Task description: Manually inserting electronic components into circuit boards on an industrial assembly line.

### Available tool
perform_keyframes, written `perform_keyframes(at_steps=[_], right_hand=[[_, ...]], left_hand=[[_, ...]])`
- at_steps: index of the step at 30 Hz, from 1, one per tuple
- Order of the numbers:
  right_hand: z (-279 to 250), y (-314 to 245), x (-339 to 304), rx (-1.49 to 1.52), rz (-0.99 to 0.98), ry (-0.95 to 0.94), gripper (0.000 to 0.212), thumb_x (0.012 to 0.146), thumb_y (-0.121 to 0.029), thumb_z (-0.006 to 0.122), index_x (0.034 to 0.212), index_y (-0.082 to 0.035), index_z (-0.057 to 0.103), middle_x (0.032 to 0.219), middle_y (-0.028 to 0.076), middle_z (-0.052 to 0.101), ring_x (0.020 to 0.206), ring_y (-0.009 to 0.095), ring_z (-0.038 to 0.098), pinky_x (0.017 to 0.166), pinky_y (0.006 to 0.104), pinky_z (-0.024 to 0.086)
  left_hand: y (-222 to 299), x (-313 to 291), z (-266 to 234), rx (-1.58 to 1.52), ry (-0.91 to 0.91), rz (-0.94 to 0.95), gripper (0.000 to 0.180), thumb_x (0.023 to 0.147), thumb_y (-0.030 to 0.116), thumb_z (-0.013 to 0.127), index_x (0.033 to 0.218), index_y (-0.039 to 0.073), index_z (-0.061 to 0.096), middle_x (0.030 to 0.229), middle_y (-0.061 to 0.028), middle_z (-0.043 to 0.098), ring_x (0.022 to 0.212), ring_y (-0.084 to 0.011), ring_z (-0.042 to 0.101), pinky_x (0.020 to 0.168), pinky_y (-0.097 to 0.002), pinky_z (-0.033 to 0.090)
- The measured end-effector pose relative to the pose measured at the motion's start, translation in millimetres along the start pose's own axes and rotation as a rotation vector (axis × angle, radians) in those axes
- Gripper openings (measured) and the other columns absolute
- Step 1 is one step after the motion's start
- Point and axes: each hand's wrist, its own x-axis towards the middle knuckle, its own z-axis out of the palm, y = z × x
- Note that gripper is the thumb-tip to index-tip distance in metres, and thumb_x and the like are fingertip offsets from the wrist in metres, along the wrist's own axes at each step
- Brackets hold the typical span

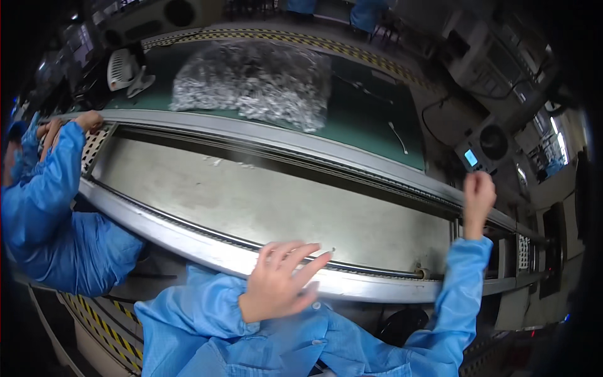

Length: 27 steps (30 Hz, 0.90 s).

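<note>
My left hand [282, 279] hovers over the near metal rail [207, 251] of a long conveyor frame, its fingers spread and nothing in them. Farther right, my right hand [478, 198] is raised by the far rail [282, 139], fingers curled together. Whatever those fingertips may pinch is too small to make out. Between the rails lies a flat grey metal bed [276, 195] with a few pale scraps [217, 161] on it.
A large clear bag of silvery pieces [251, 85] rests on the green table [370, 119] beyond. At left, a co-worker's hand [90, 119] touches a white perforated plate [94, 147]. Another perforated plate [523, 251] sits at the frame's right end.
</note>
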Motion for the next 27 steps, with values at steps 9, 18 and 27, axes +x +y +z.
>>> perform_keyframes(at_steps=[9,18,27], right_hand=[[43,-482,5,0.793,-0.443,-0.395,0.029,0.087,-0.006,0.058,0.115,-0.001,0.058,0.107,0.021,0.064,0.104,0.04,0.06,0.089,0.046,0.049],[83,-743,119,0.498,-0.804,-0.528,0.032,0.085,-0.019,0.061,0.108,0.002,0.069,0.103,0.028,0.068,0.094,0.044,0.067,0.087,0.0479,0.052],[94,-787,96,1.327,-0.361,-1.088,0.037,0.088,-0.018,0.071,0.121,-0.002,0.065,0.088,0.007,0.067,0.069,0.015,0.065,0.06,0.0299,0.053]], left_hand=[[-161,-16,-159,0.172,0.206,-0.031,0.029,0.082,0.013,0.063,0.111,0.009,0.062,0.096,-0.0067,0.065,0.09,-0.0273,0.062,0.076,-0.041,0.043],[-210,-53,-253,0.458,0.409,-0.244,0.005,0.078,0.01,0.061,0.081,0.007,0.06,0.072,-0.0128,0.067,0.067,-0.0344,0.066,0.061,-0.0479,0.051],[-210,-66,-255,0.413,0.267,-0.275,0.005,0.076,0.012,0.063,0.076,0.006,0.062,0.07,-0.0119,0.067,0.068,-0.0337,0.067,0.064,-0.0473,0.052]])
